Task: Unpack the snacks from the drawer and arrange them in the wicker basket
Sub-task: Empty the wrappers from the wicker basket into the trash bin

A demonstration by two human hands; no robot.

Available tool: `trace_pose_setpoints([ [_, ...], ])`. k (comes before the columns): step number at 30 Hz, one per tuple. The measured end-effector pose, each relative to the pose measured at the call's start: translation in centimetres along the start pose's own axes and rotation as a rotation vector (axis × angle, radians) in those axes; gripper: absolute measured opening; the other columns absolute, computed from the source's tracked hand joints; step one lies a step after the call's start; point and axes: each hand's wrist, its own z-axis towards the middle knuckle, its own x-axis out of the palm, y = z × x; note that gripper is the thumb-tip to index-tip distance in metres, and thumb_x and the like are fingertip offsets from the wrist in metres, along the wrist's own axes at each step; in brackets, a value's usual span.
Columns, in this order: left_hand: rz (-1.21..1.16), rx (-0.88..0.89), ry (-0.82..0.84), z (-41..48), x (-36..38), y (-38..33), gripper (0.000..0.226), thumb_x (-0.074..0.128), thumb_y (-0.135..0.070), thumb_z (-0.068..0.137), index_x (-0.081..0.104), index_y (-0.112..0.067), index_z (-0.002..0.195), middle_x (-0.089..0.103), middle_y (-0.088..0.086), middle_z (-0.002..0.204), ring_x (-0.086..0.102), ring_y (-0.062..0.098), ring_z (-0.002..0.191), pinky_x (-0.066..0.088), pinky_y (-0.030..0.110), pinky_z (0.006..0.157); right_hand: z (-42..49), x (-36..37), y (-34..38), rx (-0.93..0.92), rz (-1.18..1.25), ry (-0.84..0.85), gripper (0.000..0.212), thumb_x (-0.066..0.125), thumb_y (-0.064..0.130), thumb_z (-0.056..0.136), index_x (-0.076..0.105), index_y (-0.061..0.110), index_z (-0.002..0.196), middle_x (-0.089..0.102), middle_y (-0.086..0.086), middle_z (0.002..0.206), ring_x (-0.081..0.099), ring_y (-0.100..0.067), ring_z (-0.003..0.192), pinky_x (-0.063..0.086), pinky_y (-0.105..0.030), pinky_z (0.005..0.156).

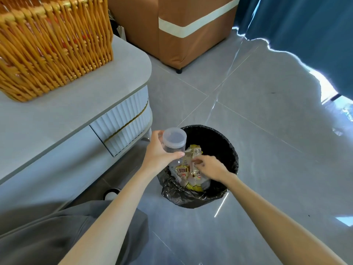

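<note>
My left hand (159, 153) grips a clear plastic jar (174, 141) with a clear lid, held upright over the near-left rim of a bin. My right hand (209, 167) reaches into the bin with curled fingers, pinching a clear and yellow snack wrapper (193, 153). More yellow printed wrappers (188, 174) lie in the bin below. The wicker basket (51, 44) stands on the grey table at the upper left, its inside hidden from here. The white ribbed drawer (122, 124) sits in the table's front.
The bin (215, 142) has a black liner and stands on the grey tiled floor by the table's corner. A brown sofa (172, 31) stands behind, with a blue curtain (305, 35) at the right. My grey-clad leg fills the lower left.
</note>
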Motion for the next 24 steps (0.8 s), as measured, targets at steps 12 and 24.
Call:
trace_pose_setpoints([
  [12, 0.176, 0.156, 0.085, -1.6, 1.8, 0.3, 0.077, 0.09, -0.027, 0.061, 0.053, -0.027, 0.128, 0.052, -0.006, 0.124, 0.051, -0.006, 0.098, 0.04, 0.0, 0.075, -5.5, -4.8, 4.5, -0.245, 0.493, -0.191, 0.071, 0.078, 0.044, 0.075, 0.05, 0.025, 0.138, 0.06, 0.013, 0.126, 0.058, -0.005, 0.113, 0.051, -0.033, 0.097],
  [24, 0.59, -0.065, 0.165, -2.2, 0.4, 4.9, 0.081, 0.065, -0.032, 0.09, 0.014, -0.027, 0.154, -0.007, 0.0, 0.162, -0.015, 0.031, 0.146, 0.011, 0.049, 0.117, -0.5, -0.8, 0.3, 0.125, 0.096, -0.108, 0.068, 0.068, 0.035, 0.087, 0.039, 0.013, 0.145, 0.054, -0.012, 0.135, 0.056, -0.025, 0.116, 0.047, -0.029, 0.087],
])
